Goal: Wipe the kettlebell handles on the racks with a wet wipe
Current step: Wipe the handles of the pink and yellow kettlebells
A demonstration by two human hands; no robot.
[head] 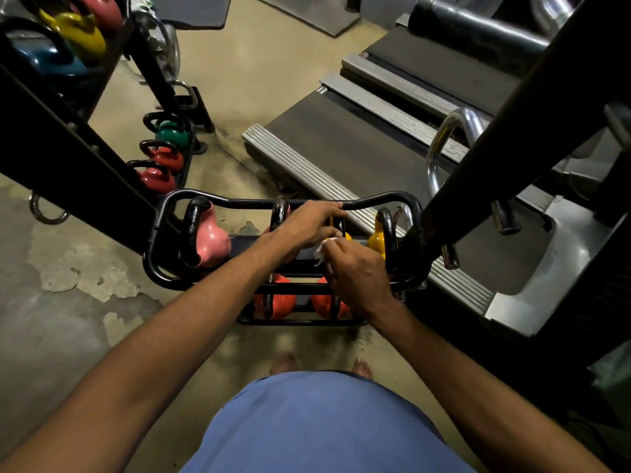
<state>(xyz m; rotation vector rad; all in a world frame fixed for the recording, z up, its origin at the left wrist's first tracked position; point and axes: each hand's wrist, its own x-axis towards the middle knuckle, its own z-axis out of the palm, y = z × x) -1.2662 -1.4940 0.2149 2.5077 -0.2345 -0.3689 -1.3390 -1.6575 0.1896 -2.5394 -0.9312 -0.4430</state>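
A low black tube rack (164, 213) stands in front of me with kettlebells on two levels. On top sit a pink kettlebell (211, 240) at the left and two yellow ones, the right one (377, 238) in plain view. My left hand (307, 223) rests over the middle of the rack, fingers curled over the black handle of the half-hidden yellow kettlebell (345, 236). My right hand (358, 274) pinches a white wet wipe (321, 250) just below it. Two orange kettlebells (283, 302) lie on the lower level.
A second sloping rack at the left carries red (157, 179), green (172, 133), yellow (82, 32) and blue kettlebells. Treadmill decks (341, 145) lie behind and to the right, with a thick black frame post (495, 141) crossing the right side. My bare feet (283, 361) stand on concrete floor.
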